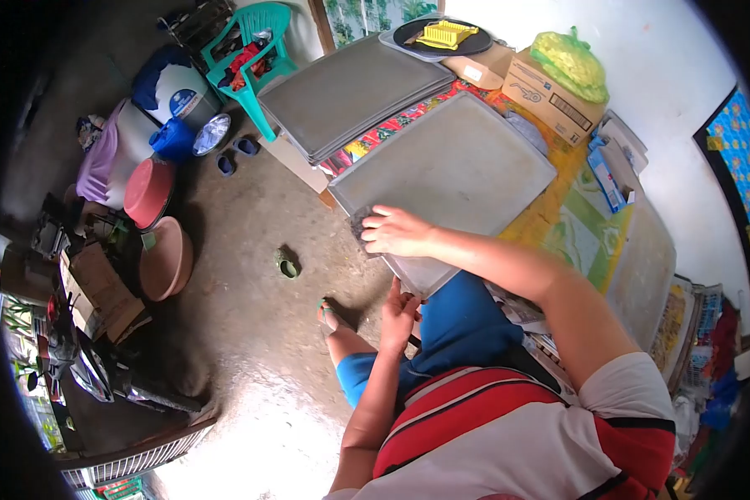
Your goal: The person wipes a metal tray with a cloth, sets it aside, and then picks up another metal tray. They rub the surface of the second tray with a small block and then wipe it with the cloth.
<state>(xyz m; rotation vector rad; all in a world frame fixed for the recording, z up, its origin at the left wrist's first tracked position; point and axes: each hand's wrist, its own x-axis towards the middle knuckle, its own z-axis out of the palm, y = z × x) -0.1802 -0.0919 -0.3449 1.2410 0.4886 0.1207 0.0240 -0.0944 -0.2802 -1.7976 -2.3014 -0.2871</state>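
Note:
A large grey metal baking tray [467,167] lies tilted across the table edge, its near corner over my lap. My left hand [400,312] pinches that near corner, the thumb up along the rim. Over the tray's left edge my right hand [396,232] is bent around a dark grey cloth or pad [360,227], pressed against the rim. Part of the pad is hidden under the fingers. Just beyond, a stack of similar dark trays [354,92] rests on the table's far left end.
Cardboard boxes [550,96], a green bag of yellow items [568,62] and a yellow plastic basket [447,34] stand at the back. A green chair [254,50] is beyond the table. Basins [165,258] and a clog [287,262] are on the floor at left.

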